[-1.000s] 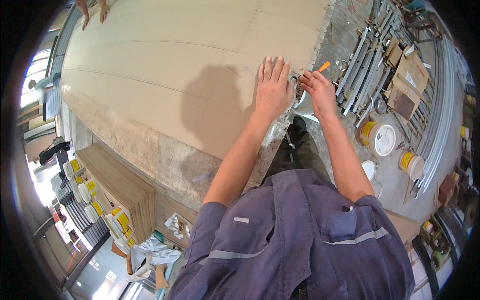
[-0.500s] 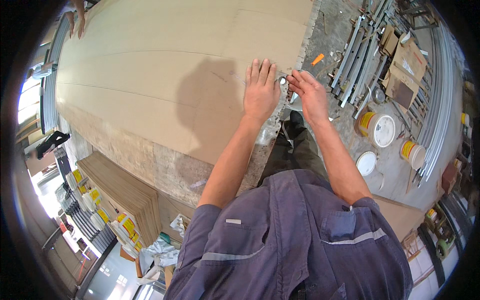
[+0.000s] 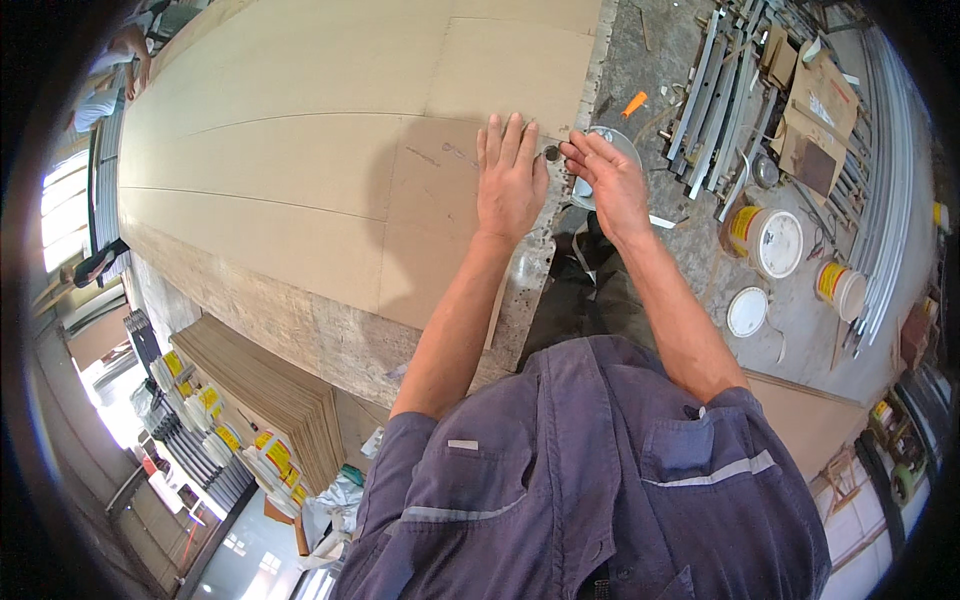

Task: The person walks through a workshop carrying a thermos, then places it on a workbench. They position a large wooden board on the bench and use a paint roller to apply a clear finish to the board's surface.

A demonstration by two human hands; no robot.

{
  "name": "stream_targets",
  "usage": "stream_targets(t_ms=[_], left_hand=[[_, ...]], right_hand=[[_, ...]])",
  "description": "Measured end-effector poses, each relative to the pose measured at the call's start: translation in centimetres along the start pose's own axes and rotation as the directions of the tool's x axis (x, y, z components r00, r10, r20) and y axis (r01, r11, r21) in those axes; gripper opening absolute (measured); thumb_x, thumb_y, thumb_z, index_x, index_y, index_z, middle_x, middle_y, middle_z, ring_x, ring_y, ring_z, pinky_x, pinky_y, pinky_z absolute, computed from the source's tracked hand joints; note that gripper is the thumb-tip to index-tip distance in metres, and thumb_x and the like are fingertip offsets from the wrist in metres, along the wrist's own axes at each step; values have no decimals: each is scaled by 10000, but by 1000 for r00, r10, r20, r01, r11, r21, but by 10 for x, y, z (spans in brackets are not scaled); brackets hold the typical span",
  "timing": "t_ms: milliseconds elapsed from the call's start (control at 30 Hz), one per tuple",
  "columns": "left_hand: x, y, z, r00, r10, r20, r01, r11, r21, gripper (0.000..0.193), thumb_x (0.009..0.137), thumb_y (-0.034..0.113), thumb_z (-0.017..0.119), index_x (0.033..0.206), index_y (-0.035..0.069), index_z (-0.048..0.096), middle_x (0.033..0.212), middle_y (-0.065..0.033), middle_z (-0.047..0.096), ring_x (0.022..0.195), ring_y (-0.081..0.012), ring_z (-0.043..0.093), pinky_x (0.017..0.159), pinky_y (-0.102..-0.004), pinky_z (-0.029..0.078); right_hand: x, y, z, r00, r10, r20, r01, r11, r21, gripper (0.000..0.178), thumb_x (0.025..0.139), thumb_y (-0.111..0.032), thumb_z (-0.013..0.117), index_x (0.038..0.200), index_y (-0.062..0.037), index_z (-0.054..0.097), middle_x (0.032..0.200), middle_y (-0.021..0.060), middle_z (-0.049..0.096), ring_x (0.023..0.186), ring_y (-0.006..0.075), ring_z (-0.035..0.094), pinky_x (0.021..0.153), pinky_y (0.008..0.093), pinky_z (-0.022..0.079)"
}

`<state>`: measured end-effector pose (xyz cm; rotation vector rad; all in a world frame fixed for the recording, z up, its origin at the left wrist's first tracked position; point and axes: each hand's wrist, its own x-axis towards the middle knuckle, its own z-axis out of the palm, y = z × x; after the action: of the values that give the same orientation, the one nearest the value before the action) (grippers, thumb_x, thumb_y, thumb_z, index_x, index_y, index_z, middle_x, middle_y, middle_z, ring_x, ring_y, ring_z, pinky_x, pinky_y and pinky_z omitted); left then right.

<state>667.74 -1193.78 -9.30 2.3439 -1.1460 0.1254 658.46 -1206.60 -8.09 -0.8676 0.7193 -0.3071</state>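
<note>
Head view: broad tan sheet (image 3: 330, 150), flat, dark-lined.

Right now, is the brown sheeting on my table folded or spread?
Spread: the brown sheeting lies flat across the table, with your left hand palm-down on it.

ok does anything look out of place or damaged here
Metal strips lie criss-crossed, cardboard on top; an orange thing lies loose on the floor; the table's right edge looks pitted or spattered, unclear which.
</note>
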Motion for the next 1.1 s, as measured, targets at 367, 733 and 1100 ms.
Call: stream_targets(t_ms=[367, 733, 1100], left_hand=[[0, -2, -3, 999, -52, 5, 53, 997, -51, 489, 883, 151, 643, 1323, -33, 534, 1456, -218, 438, 1411, -434, 299, 1155, -519, 269], [-1, -7, -7, 998, -61, -8, 61, 998, -31, 482, 880, 172, 656, 1304, -31, 554, 1435, -212, 468, 1383, -422, 350, 1134, -502, 311], [2, -11, -4, 999, 2, -53, -2, 1000, 9, 485, 800, 144, 701, 1243, -26, 603, 1357, -202, 535, 1325, -415, 424, 1115, -497, 346]], right_hand=[[14, 6, 26, 997, 38, 64, -31, 994, -104, 428, 965, -46, 458, 1355, 130, 465, 1360, 199, 557, 1177, 218, 591, 978, 320, 482], [12, 0, 24, 997, -22, 74, 51, 907, -418, 362, 953, -70, 460, 1257, 82, 584, 1246, 163, 650, 1034, 177, 662, 879, 280, 525], [15, -6, 21, 998, 57, 33, -48, 972, -232, 383, 940, -38, 489, 1296, 87, 556, 1238, 158, 649, 997, 165, 649, 869, 296, 531]])
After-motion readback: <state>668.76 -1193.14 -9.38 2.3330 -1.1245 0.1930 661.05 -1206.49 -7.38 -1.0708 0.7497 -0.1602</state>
